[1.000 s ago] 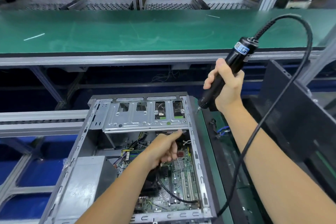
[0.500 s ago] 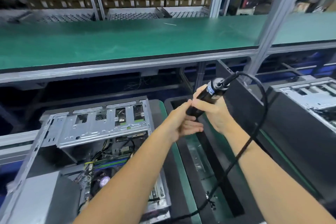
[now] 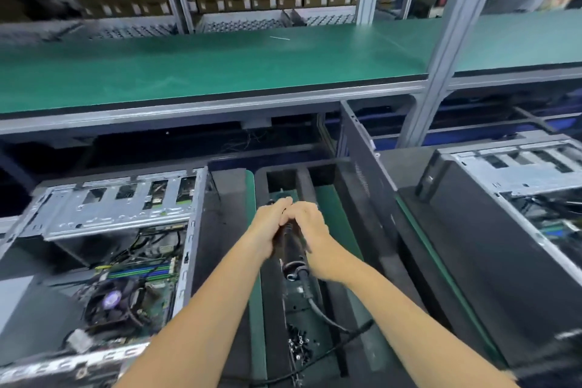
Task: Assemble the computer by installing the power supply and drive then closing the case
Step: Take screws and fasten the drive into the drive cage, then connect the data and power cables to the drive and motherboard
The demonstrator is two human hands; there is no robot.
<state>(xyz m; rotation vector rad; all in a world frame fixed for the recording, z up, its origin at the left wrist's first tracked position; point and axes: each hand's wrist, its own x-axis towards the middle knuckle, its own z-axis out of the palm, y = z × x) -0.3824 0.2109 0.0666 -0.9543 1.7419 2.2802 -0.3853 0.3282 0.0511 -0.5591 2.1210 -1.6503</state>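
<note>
Big green worktop [image 3: 220,66] stretches across the back. Below it, at the left, the open computer case [image 3: 104,249] lies on its side, motherboard [image 3: 135,287] exposed, drive cage [image 3: 119,205] at its far end. A second open case [image 3: 516,198] sits at the right edge, a dark side panel [image 3: 371,186] upright between them. In the middle, the black tray [image 3: 346,230] holds a scatter of small screws [image 3: 299,345] at its near end. Over the tray, both hands meet on the electric screwdriver [image 3: 293,249]: left hand [image 3: 271,224] and right hand [image 3: 310,227] wrapped round its barrel, cable [image 3: 327,318] trailing toward the near edge.
</note>
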